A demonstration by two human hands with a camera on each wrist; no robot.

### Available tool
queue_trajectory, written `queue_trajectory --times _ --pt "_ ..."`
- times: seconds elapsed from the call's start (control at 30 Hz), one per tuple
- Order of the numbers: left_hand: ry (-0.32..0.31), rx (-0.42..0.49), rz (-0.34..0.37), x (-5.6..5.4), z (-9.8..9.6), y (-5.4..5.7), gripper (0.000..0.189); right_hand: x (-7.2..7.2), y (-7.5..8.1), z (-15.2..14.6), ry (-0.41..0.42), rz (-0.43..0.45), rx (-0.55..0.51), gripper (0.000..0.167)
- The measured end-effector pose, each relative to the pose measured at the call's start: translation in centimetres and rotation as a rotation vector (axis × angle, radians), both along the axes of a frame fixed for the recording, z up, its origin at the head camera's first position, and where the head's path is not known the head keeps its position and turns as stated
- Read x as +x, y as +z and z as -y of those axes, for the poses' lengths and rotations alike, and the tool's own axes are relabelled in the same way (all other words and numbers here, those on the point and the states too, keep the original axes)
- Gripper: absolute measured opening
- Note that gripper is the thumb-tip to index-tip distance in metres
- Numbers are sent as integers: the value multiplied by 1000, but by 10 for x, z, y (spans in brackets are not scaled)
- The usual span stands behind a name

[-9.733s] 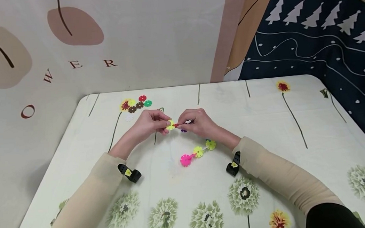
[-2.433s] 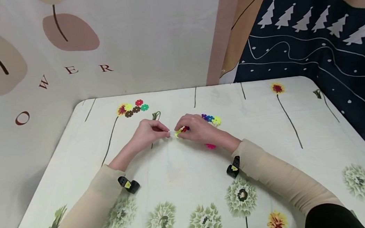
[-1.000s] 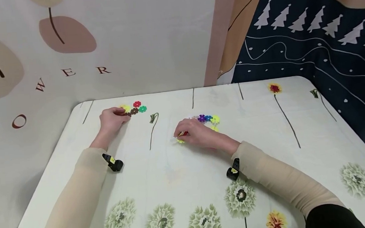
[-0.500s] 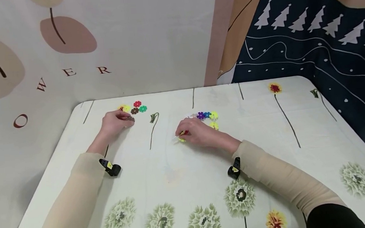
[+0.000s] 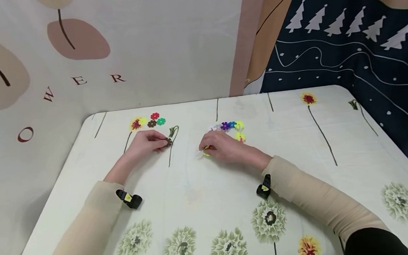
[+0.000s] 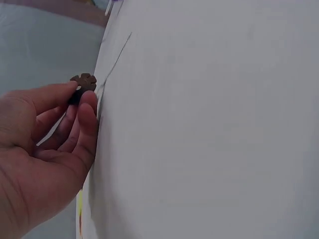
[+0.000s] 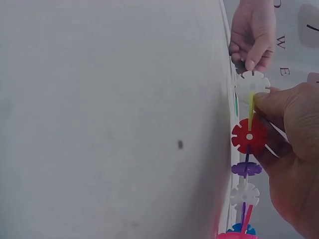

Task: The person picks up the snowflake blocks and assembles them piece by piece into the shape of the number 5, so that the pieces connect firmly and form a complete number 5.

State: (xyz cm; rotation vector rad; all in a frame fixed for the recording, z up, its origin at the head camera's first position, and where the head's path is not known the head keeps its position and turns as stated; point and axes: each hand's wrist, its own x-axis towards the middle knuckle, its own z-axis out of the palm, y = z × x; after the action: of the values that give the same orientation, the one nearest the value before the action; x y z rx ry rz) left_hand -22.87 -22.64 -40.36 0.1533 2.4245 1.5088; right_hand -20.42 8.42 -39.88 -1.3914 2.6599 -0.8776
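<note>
My left hand (image 5: 143, 145) pinches a brown notched snowflake disc (image 6: 84, 79) between thumb and fingertips, just above the table. To its right, my right hand (image 5: 222, 146) holds one end of a chain of interlocked snowflake discs, thumb and fingers at the edge-on yellow disc (image 7: 251, 107). A white disc (image 7: 253, 82) sticks out at that end, facing the left hand. Behind the yellow one come a red disc (image 7: 249, 137), a purple disc (image 7: 246, 169) and more. In the head view the chain bends past a blue disc (image 5: 232, 124); part of it is hidden under the right hand.
Loose discs lie at the far left of the table: yellow (image 5: 142, 120), red (image 5: 155, 115), green (image 5: 160, 121) and another brown one (image 5: 151, 123). The white tablecloth (image 5: 194, 190) has printed flowers. A wall hanging (image 5: 171, 47) rises behind the far edge.
The left hand left the chain's white end, reached the loose discs at far left, took a brown disc and moved back right. The right hand kept its hold; the chain has grown since the oldest frame.
</note>
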Motion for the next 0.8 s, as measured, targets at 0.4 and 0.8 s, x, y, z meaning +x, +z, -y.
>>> queue_trajectory --times 0.4,0.8 --pt "-101 138 79 21 -48 0 22 -3 -1 -1 -71 14 -36 9" --pt "-86 225 161 27 -61 -1 23 -3 -1 0 -91 14 -71 10"
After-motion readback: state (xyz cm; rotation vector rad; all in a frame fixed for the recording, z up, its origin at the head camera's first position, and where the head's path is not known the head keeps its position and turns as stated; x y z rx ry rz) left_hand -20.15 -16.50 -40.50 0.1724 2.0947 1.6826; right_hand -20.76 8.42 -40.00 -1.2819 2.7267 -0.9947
